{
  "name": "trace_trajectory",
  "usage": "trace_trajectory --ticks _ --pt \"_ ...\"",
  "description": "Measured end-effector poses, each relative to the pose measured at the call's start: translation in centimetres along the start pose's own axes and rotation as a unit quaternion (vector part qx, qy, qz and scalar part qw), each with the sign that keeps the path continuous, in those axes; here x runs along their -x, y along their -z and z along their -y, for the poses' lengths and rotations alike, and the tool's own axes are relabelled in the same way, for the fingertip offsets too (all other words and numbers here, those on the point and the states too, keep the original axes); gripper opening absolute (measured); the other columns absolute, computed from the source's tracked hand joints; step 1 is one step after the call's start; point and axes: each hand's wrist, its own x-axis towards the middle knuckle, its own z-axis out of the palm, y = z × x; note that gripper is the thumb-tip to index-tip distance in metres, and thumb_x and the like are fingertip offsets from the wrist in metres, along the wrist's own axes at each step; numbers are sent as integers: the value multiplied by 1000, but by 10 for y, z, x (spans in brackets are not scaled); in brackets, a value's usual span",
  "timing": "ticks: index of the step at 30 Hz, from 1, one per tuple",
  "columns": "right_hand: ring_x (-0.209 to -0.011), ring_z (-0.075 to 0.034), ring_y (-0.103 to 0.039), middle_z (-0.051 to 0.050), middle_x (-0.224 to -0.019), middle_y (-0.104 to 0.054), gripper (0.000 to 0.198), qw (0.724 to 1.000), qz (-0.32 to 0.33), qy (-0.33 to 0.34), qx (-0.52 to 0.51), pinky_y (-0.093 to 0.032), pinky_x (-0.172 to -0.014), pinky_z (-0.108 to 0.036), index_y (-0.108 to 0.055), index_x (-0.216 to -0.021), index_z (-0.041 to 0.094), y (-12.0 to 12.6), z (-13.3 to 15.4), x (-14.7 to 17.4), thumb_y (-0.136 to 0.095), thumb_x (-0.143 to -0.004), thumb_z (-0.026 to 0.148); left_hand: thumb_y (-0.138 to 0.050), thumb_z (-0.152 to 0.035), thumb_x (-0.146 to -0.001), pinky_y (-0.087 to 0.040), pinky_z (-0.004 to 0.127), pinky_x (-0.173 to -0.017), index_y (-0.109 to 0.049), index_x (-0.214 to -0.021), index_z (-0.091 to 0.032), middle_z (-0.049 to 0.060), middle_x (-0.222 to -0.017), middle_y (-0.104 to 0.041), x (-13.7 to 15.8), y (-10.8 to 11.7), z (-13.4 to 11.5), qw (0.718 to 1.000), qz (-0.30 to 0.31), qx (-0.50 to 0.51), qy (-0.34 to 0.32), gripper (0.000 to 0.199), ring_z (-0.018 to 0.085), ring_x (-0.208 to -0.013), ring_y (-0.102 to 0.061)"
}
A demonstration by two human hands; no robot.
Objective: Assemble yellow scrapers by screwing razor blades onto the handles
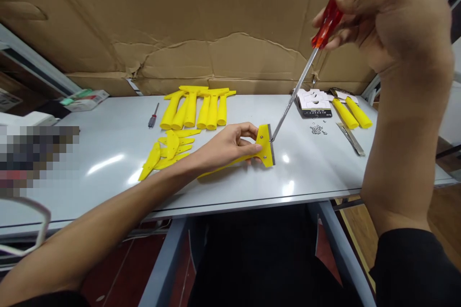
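Note:
My left hand [234,146] is closed around the neck of a yellow scraper [265,146], just above the table. The scraper has a dark blade along its right edge and small screws in its head. High on the right, my right hand [389,14] grips the red handle of a long screwdriver [326,24]. The screwdriver slants down to the left, and its tip is at the scraper's blade edge; I cannot tell whether they touch. Small screws [317,129] lie in a loose pile to the right of the scraper.
Several yellow scraper handles [190,110] lie at the back, with flat yellow pieces [173,146] before them. A small screwdriver [153,117] is to their left. On the right are white-and-black packets [314,103], two yellow handles [351,112] and metal blades [351,139]. Cardboard [216,19] walls the back.

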Motion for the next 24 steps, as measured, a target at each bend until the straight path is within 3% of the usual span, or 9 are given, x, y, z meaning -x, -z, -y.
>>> trace_trajectory --ticks 5,14,24 --pt "-71 -22 -74 -2 -82 -57 31 999 3 -25 -35 -64 -47 -33 -68 -106 14 -18 -10 -2 -71 -76 10 -83 -31 -84 -57 25 -58 -60 -104 -17 7 -95 -78 0 2 1 1000 -2 3 5 33 19 -78 -80" --pt "-70 -26 -75 -1 -74 -55 36 995 5 -68 -79 -61 -43 -33 -64 -103 12 -20 -23 -11 -70 -69 5 -83 -30 -84 -55 23 -58 -59 -104 -17 5 -93 -79 3 1 -4 1000 -5 -22 3 33 14 -71 -75" --pt "-72 -26 -76 -3 -72 -60 33 992 6 -81 -99 -61 -44 -32 -61 -105 12 -23 -26 -9 -63 -74 1 -80 -37 -87 -54 23 -54 -57 -98 -20 4 -90 -78 2 3 -1 1000 -6 -23 -2 31 14 -66 -73"
